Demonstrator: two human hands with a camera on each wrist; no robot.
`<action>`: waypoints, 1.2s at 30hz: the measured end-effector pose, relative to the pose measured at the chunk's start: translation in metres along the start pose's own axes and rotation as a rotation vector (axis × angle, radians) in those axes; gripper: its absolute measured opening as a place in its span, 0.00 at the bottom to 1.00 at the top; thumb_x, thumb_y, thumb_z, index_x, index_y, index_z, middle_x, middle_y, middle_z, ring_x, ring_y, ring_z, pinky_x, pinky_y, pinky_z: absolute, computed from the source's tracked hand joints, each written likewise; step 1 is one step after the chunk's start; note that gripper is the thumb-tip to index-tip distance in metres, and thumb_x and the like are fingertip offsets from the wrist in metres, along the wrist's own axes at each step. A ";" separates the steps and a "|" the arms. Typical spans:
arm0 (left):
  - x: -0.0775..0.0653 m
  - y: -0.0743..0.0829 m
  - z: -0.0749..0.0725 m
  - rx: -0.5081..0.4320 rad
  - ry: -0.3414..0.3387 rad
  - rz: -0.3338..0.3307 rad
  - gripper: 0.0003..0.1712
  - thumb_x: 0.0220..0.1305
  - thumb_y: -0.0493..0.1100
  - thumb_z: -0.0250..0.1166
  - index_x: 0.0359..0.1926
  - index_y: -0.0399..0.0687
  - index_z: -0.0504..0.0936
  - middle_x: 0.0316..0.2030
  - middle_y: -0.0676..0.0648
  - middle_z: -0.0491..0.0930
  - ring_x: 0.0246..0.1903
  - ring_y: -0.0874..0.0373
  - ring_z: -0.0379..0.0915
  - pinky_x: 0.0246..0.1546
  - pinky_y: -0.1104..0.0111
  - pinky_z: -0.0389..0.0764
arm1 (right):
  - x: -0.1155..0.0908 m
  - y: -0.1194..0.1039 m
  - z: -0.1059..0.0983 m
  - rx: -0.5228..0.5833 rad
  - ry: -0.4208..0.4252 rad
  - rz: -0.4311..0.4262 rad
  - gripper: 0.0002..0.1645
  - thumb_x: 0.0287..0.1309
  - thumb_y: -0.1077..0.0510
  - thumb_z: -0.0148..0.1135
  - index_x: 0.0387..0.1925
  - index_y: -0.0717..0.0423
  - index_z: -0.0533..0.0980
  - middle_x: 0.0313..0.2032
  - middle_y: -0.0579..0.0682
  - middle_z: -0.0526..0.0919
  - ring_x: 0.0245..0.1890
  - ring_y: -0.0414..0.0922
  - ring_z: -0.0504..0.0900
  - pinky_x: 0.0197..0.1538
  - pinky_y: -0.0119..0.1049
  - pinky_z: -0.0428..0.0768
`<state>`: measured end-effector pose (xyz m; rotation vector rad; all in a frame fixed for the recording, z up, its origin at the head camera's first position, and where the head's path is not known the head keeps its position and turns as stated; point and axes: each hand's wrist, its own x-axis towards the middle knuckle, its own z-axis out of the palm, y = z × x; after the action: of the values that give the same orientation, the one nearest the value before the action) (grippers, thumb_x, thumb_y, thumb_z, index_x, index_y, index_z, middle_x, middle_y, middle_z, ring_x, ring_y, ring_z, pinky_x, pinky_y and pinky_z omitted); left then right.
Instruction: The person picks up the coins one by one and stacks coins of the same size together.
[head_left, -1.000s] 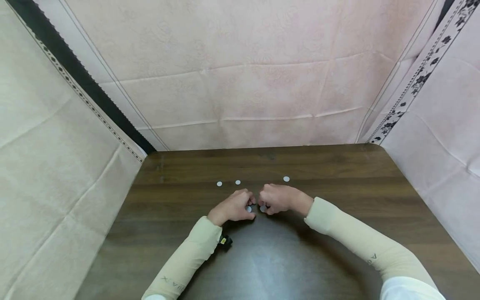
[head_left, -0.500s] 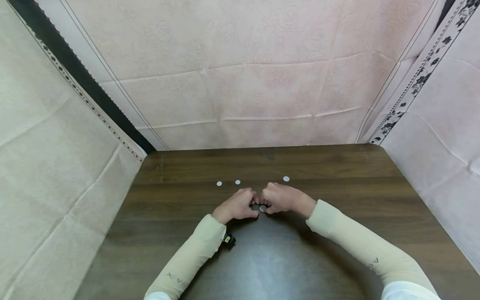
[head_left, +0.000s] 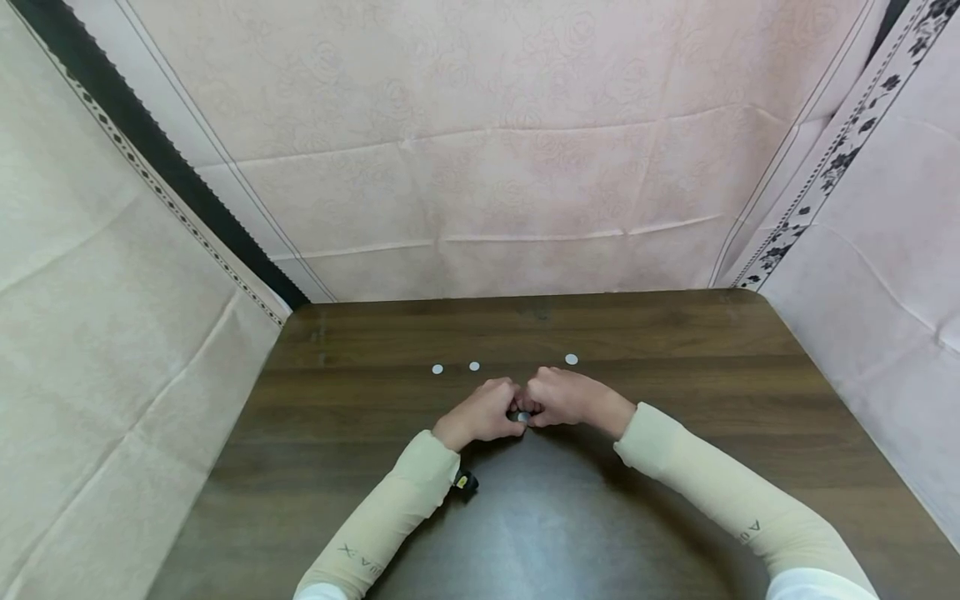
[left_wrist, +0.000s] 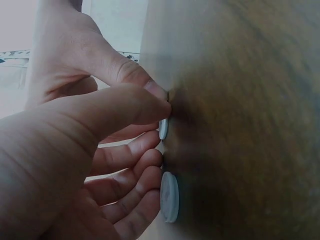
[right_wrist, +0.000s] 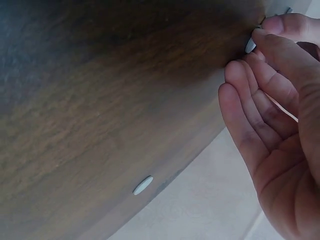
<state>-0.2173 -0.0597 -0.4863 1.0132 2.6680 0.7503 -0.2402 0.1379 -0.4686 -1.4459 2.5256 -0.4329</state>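
Observation:
Two small round white discs lie at my hands. My left hand and my right hand meet over the table, fingers curled and thumbs toward the near side. Between them a white disc shows. In the left wrist view both thumbs come together at this disc, and my left fingertips bend in around it. The second white disc lies flat beside my left fingertips; in the head view the left hand hides it. My right thumb and finger pinch near the first disc in the right wrist view.
Three more white discs lie in a row farther back: one at the left, one beside it and one at the right. The dark wooden table ends at pale cloth walls.
My left hand has moved right, up against the right hand, covering the disc that showed between its thumb and fingers. My right hand has shifted slightly right. The back discs stay put.

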 end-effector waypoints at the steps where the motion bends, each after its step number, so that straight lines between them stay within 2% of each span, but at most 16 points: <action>1: 0.000 0.000 0.000 0.000 0.001 -0.003 0.07 0.56 0.37 0.72 0.36 0.41 0.84 0.33 0.48 0.79 0.34 0.61 0.67 0.36 0.70 0.71 | 0.000 0.000 0.000 0.009 -0.006 0.002 0.22 0.55 0.66 0.74 0.14 0.50 0.73 0.15 0.34 0.62 0.18 0.30 0.58 0.25 0.24 0.59; 7: -0.001 0.000 0.001 0.002 0.001 -0.036 0.07 0.57 0.38 0.73 0.33 0.41 0.82 0.30 0.50 0.74 0.32 0.60 0.65 0.33 0.70 0.68 | 0.004 -0.004 -0.006 0.047 -0.076 0.034 0.20 0.59 0.61 0.76 0.16 0.49 0.76 0.14 0.34 0.65 0.16 0.28 0.61 0.23 0.23 0.62; 11: -0.001 0.000 0.002 -0.001 0.010 -0.024 0.06 0.58 0.38 0.72 0.34 0.41 0.84 0.31 0.49 0.77 0.34 0.60 0.67 0.36 0.71 0.70 | 0.003 -0.004 -0.021 0.072 -0.126 0.084 0.18 0.61 0.59 0.76 0.18 0.49 0.78 0.14 0.34 0.68 0.16 0.28 0.65 0.23 0.24 0.65; 14: -0.001 0.000 0.002 -0.005 0.015 -0.014 0.06 0.59 0.38 0.72 0.38 0.42 0.85 0.35 0.48 0.81 0.36 0.60 0.69 0.40 0.71 0.73 | -0.001 -0.001 -0.034 0.078 -0.138 0.116 0.21 0.61 0.59 0.76 0.17 0.49 0.75 0.15 0.36 0.68 0.16 0.30 0.64 0.24 0.25 0.64; 18: -0.001 0.002 0.002 0.011 0.004 -0.027 0.07 0.60 0.39 0.72 0.40 0.44 0.85 0.37 0.48 0.80 0.38 0.60 0.70 0.42 0.71 0.75 | -0.007 0.009 -0.051 0.046 -0.147 0.149 0.26 0.62 0.58 0.75 0.18 0.48 0.67 0.17 0.37 0.63 0.18 0.33 0.59 0.26 0.27 0.62; 21: -0.001 0.002 0.002 0.030 -0.003 -0.034 0.08 0.60 0.40 0.72 0.39 0.44 0.85 0.37 0.48 0.79 0.37 0.60 0.70 0.41 0.70 0.74 | -0.009 0.015 -0.062 0.015 -0.143 0.173 0.25 0.62 0.58 0.76 0.19 0.50 0.67 0.19 0.38 0.62 0.20 0.34 0.59 0.27 0.29 0.62; 28: -0.002 0.003 0.001 0.033 0.003 -0.039 0.08 0.59 0.40 0.72 0.39 0.43 0.85 0.35 0.48 0.79 0.37 0.59 0.69 0.40 0.70 0.74 | -0.013 0.028 -0.079 -0.060 -0.116 0.203 0.14 0.59 0.61 0.77 0.24 0.53 0.78 0.26 0.45 0.80 0.27 0.36 0.73 0.35 0.34 0.77; 31: -0.002 0.003 0.002 0.029 0.003 -0.045 0.08 0.60 0.40 0.72 0.39 0.42 0.85 0.35 0.48 0.79 0.36 0.59 0.69 0.40 0.70 0.73 | -0.013 0.035 -0.080 -0.081 -0.097 0.185 0.17 0.58 0.63 0.76 0.21 0.54 0.75 0.23 0.44 0.74 0.26 0.37 0.68 0.32 0.34 0.73; 33: -0.002 0.003 0.002 0.035 0.004 -0.045 0.08 0.59 0.40 0.72 0.38 0.42 0.85 0.35 0.48 0.79 0.36 0.60 0.69 0.40 0.70 0.73 | -0.012 0.040 -0.080 -0.080 -0.087 0.188 0.21 0.57 0.65 0.76 0.19 0.54 0.71 0.20 0.42 0.66 0.24 0.38 0.63 0.30 0.32 0.67; 36: -0.001 0.003 0.002 0.040 0.005 -0.049 0.08 0.59 0.40 0.73 0.38 0.42 0.85 0.35 0.48 0.79 0.36 0.60 0.69 0.40 0.70 0.73 | -0.011 0.049 -0.077 -0.070 -0.074 0.204 0.21 0.57 0.67 0.75 0.19 0.53 0.70 0.19 0.40 0.62 0.23 0.37 0.60 0.28 0.31 0.62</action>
<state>-0.2140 -0.0577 -0.4866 0.9533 2.7111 0.6937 -0.2977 0.1827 -0.4134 -1.1857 2.6177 -0.2540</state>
